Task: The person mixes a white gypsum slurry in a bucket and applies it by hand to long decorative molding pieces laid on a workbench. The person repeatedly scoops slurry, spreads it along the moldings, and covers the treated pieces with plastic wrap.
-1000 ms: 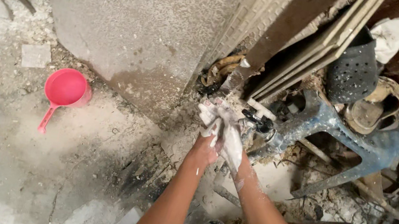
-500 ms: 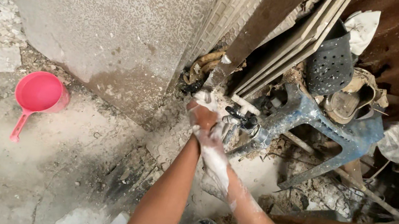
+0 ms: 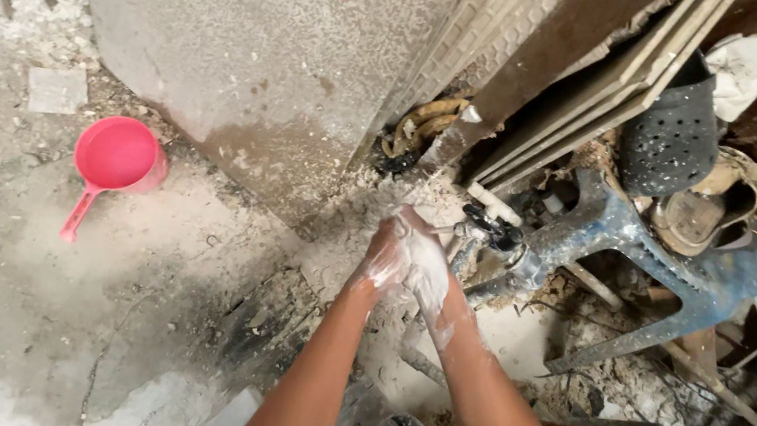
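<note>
Beside the tap [image 3: 487, 228], left hand [image 3: 384, 256] and right hand [image 3: 425, 269] press together (white-coated), grip holding nothing.

no packages, labels, signs or screens visible.

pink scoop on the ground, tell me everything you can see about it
The pink scoop looks like plastic: a round, deep bowl with a long straight handle of the same colour. It sits upright on dusty, pale concrete ground, mouth open upward and seemingly empty, handle pointing down-left in the picture. It lies near the foot of a grey slab, well to the left of both hands; nothing but the ground touches it.
</note>
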